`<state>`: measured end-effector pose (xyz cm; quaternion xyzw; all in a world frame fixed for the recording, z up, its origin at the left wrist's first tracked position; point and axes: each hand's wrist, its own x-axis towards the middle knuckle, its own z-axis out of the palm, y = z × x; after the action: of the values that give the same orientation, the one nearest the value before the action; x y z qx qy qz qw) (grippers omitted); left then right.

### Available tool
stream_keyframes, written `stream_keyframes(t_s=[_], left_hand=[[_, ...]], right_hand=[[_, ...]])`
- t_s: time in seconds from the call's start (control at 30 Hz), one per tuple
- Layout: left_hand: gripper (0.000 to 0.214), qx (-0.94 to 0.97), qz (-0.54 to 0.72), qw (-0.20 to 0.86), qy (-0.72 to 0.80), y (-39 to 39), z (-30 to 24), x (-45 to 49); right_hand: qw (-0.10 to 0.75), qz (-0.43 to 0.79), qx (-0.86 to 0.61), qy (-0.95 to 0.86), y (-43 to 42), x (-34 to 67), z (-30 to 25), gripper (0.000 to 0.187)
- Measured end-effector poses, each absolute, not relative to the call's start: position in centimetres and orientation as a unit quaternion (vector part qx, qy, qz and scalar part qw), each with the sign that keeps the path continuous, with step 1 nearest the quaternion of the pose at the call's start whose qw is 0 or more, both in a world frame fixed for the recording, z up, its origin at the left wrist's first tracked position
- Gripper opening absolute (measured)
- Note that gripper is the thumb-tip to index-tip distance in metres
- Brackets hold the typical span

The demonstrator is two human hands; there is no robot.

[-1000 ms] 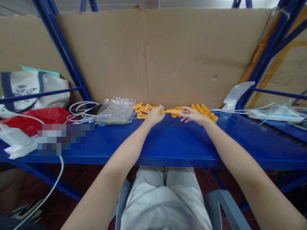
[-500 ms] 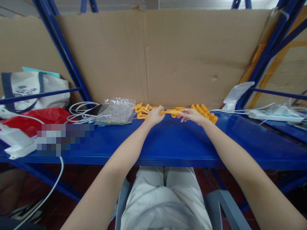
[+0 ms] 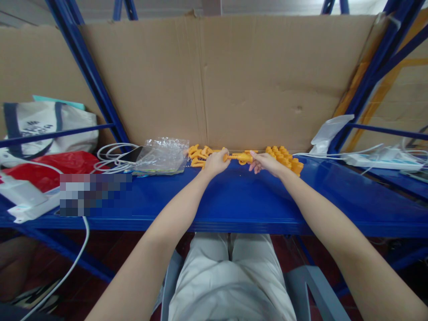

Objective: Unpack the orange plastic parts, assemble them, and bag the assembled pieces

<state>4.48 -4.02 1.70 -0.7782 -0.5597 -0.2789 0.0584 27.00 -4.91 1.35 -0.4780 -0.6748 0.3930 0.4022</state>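
An orange plastic piece (image 3: 240, 157) is held between both hands at the back of the blue shelf (image 3: 234, 200). My left hand (image 3: 216, 162) is closed in a fist round its left end. My right hand (image 3: 265, 162) pinches its right end with the fingertips. More orange plastic parts lie in a heap (image 3: 198, 154) left of my left hand. Another row of orange parts (image 3: 286, 158) lies behind and right of my right hand.
A brown cardboard sheet (image 3: 234, 76) stands behind the shelf. A clear plastic bag (image 3: 160, 156) and coiled white cables (image 3: 112, 156) lie to the left, with a red bag (image 3: 50, 167) and a canvas tote (image 3: 43, 125). A white power strip (image 3: 381, 161) lies at right.
My right hand has slid a little to the left along the orange piece and its fingers have drawn closer together. My left hand has stayed put.
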Motion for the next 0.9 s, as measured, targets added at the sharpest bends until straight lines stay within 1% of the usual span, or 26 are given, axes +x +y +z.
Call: stream_keyframes(t_s=[0.37,0.43,0.53,0.57,0.63,0.7,0.77,0.83,0.9], left_hand=[[0.025,-0.777,-0.275,0.067,-0.563,-3.8,1.6,4.5],[0.025,-0.775,-0.275,0.060,-0.566,-3.8,1.6,4.4],[0.027,-0.776,-0.265,0.040,-0.571,-3.6,1.5,4.2],[0.030,-0.780,-0.265,0.032,-0.566,-3.6,1.4,4.1],[0.043,-0.791,-0.278,0.016,-0.545,-3.3,1.1,4.0],[0.062,-0.801,-0.301,0.004,-0.518,-3.0,0.8,3.8],[0.076,-0.805,-0.320,0.000,-0.500,-2.6,0.4,3.6],[0.081,-0.804,-0.325,0.006,-0.497,-2.2,0.2,3.4],[0.082,-0.798,-0.311,0.019,-0.516,-2.1,0.1,3.2]], right_hand=[[0.416,0.427,-0.463,-0.655,-4.9,26.8,1.1,0.064],[0.421,0.434,-0.462,-0.649,-5.0,26.8,1.1,0.057],[0.428,0.448,-0.462,-0.634,-5.0,26.6,1.0,0.036],[0.433,0.451,-0.461,-0.629,-5.0,26.6,1.0,0.030],[0.450,0.447,-0.459,-0.622,-4.8,26.6,0.9,0.027],[0.477,0.425,-0.459,-0.618,-4.5,26.7,0.8,0.030],[0.504,0.385,-0.470,-0.614,-4.1,27.0,0.6,0.034],[0.528,0.334,-0.486,-0.611,-3.5,27.3,0.3,0.038],[0.544,0.291,-0.494,-0.613,-2.7,27.5,-0.1,0.041]])
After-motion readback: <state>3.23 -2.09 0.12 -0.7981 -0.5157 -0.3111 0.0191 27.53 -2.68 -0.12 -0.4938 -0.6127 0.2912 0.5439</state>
